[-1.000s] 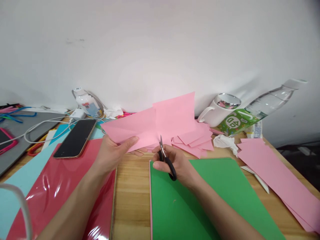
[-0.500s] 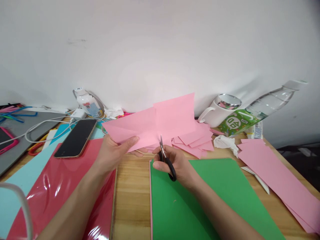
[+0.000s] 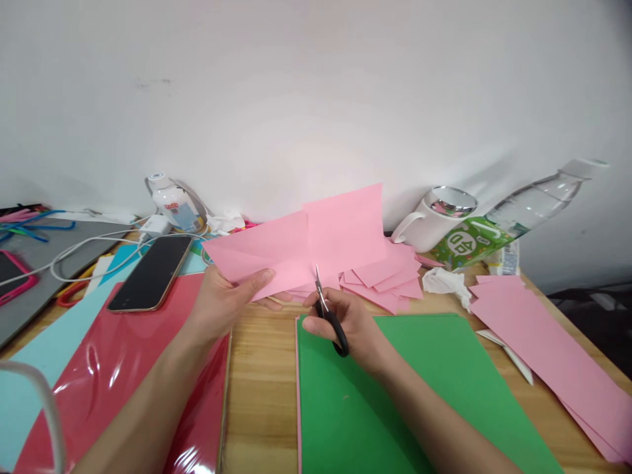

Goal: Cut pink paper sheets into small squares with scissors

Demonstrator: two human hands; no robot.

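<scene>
My left hand (image 3: 232,299) grips the lower left part of a pink sheet of paper (image 3: 281,247), thumb on top and fingers beneath. The sheet is held up above the table and has a crease down its middle. My right hand (image 3: 350,322) is closed around the black handles of a pair of scissors (image 3: 336,332). The blades point away from me and meet the sheet's near edge by the crease. Behind the scissors, several cut pink paper pieces (image 3: 382,280) lie in a loose pile, partly covered by the sheet.
Green paper (image 3: 419,395) lies under my right forearm, a red plastic-wrapped pack (image 3: 123,355) under my left. A phone (image 3: 151,273) rests on that pack. At the back stand a white mug (image 3: 427,220), a tilted clear bottle (image 3: 536,197) and a white bottle (image 3: 175,204). Pink strips (image 3: 548,362) lie at right.
Almost nothing differs. The scissors and the sheet's right part have shifted very slightly; both hands keep their hold.
</scene>
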